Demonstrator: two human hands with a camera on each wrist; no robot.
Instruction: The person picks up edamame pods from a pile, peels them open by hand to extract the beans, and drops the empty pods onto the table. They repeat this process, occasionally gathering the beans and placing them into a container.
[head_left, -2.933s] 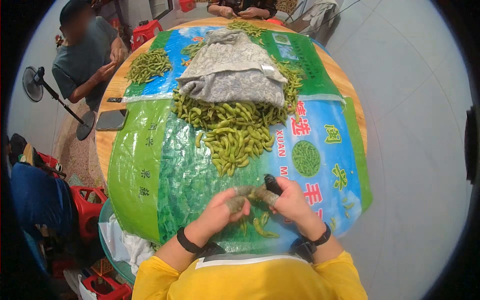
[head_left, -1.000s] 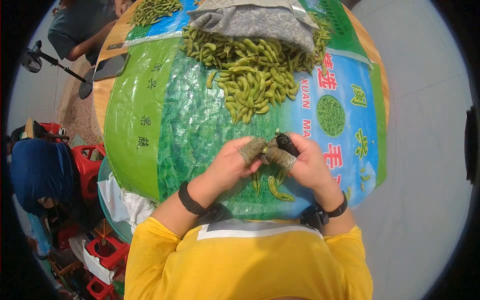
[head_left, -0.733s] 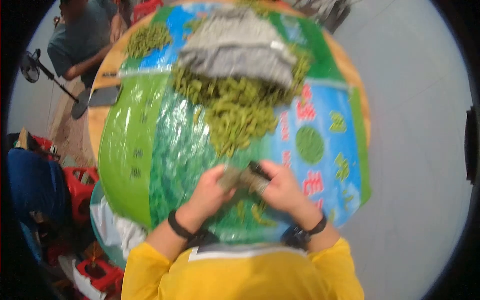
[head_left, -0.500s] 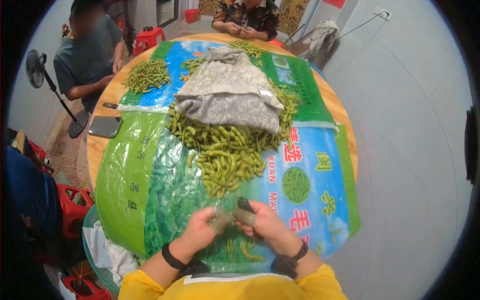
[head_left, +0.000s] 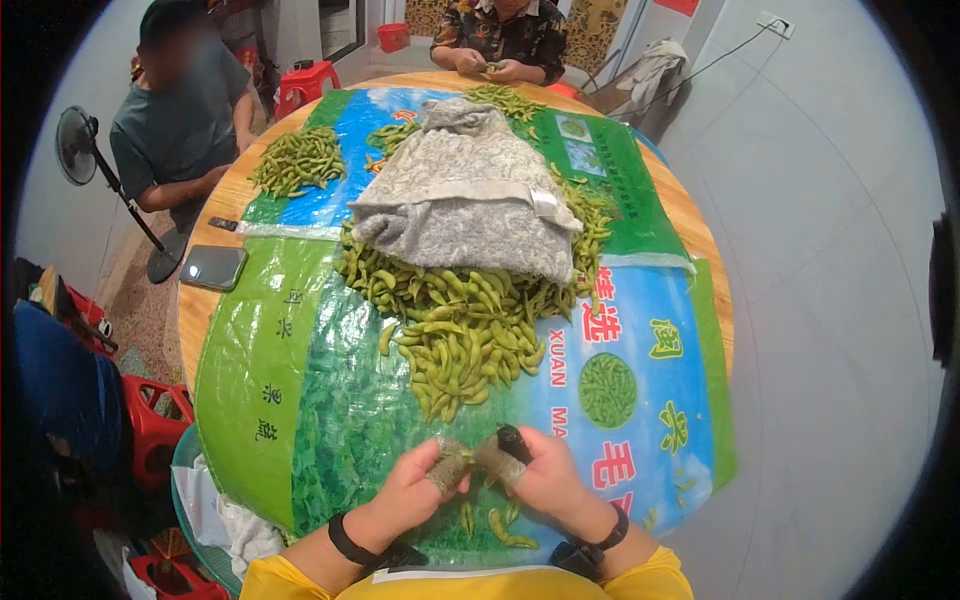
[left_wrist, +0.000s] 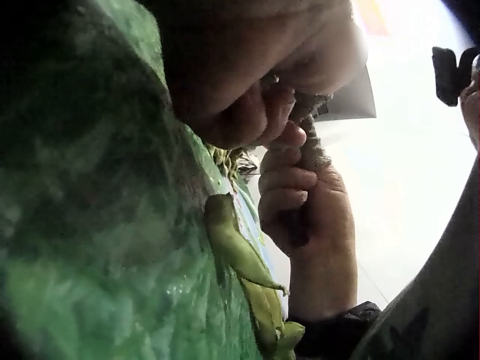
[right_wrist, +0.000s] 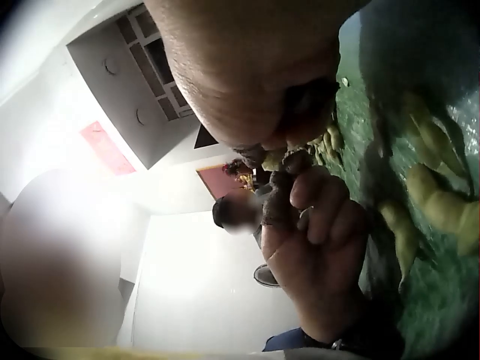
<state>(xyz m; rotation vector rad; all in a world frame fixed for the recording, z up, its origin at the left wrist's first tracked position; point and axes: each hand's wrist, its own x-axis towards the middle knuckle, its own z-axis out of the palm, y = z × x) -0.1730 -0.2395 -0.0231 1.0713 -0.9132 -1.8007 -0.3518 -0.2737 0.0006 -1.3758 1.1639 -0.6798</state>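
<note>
My right grip (head_left: 545, 478) is closed round a dark tool (head_left: 514, 442). My left grip (head_left: 415, 485) pinches with taped fingers a small pod (right_wrist: 274, 159) against it. Loose pods (head_left: 505, 527) lie just under both, on the green sheet (head_left: 330, 430). Farther away is the big pile (head_left: 465, 340), partly under a grey cloth (head_left: 465, 200).

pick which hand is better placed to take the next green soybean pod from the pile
Left, probably. The right hand grips a black-handled tool, while the left hand carries no tool and sits close under the heap of green soybean pods.
</note>
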